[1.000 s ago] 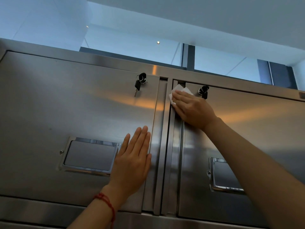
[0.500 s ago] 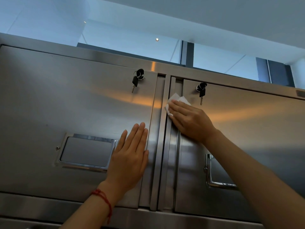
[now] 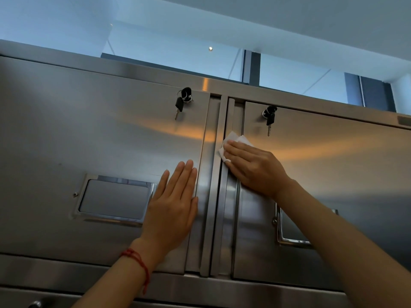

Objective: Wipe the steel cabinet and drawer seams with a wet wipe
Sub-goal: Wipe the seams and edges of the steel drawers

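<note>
Steel cabinet (image 3: 66, 141), seen from below. Left door carries a recessed handle (image 3: 115, 198) low down and a key (image 3: 181, 103) in the lock near its top right corner. Left hand (image 3: 173, 203) lies flat on the left door's right edge, fingers (image 3: 184, 174) straight and together, red cord (image 3: 138, 261) on the wrist. Right hand (image 3: 253, 167) presses a white wipe (image 3: 231, 141) with extended fingers onto the centre seam (image 3: 224, 218) at the right door's left edge. A second key (image 3: 270, 117) hangs above, near that door's top left corner.
</note>
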Motion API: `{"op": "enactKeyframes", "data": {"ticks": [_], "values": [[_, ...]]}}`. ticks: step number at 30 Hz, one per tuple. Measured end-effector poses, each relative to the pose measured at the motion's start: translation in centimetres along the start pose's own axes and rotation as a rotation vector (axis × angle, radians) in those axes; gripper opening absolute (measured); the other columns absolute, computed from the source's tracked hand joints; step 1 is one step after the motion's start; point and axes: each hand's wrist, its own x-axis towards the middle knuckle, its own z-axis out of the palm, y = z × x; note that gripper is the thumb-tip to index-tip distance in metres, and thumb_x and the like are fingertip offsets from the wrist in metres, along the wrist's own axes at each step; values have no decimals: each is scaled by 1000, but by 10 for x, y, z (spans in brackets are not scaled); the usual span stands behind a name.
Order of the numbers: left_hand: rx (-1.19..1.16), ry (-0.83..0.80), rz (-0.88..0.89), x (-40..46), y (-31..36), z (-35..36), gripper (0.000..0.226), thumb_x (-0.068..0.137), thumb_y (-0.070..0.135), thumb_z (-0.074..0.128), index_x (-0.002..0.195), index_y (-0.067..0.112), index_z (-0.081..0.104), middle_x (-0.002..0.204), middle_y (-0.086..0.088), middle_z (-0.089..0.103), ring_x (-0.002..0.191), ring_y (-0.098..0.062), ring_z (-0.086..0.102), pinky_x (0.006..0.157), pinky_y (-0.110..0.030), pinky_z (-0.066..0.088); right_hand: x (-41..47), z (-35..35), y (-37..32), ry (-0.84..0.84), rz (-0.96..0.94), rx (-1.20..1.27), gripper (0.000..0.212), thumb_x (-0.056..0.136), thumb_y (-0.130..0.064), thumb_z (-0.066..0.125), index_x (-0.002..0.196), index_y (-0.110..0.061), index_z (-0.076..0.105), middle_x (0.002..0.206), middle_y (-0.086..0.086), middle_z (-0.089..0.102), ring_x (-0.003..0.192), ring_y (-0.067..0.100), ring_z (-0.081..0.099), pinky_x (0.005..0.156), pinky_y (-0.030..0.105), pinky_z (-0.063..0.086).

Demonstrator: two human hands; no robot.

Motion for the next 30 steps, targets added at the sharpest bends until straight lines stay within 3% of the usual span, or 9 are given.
{"op": "enactKeyframes", "data": {"ticks": [13, 23, 30], "values": [[16, 5, 8, 0, 1, -1, 52, 94, 27, 30, 135, -1, 40, 144, -19, 34, 135, -33, 30, 109, -46, 20, -4, 0, -7, 1, 46, 43, 22, 83, -7, 69, 104, 2, 70, 112, 17, 66, 109, 28, 62, 87, 42, 54], [6, -8, 4, 1, 1, -1, 52, 94, 27, 29, 136, -2, 40, 145, -19, 33, 135, -33, 28, 108, -47, 21, -13, -2, -16, -22, 38, 58, 25, 89, -15, 58, 105, 1, 70, 113, 17, 66, 111, 27, 61, 90, 40, 53], [18, -3, 11, 1, 1, -4, 52, 94, 27, 29, 135, -2, 41, 144, -20, 35, 134, -33, 30, 109, -45, 22, -15, 0, -18, -4, 45, 44, 22, 86, -10, 66, 105, 1, 70, 113, 17, 66, 111, 27, 61, 90, 40, 53]]}}
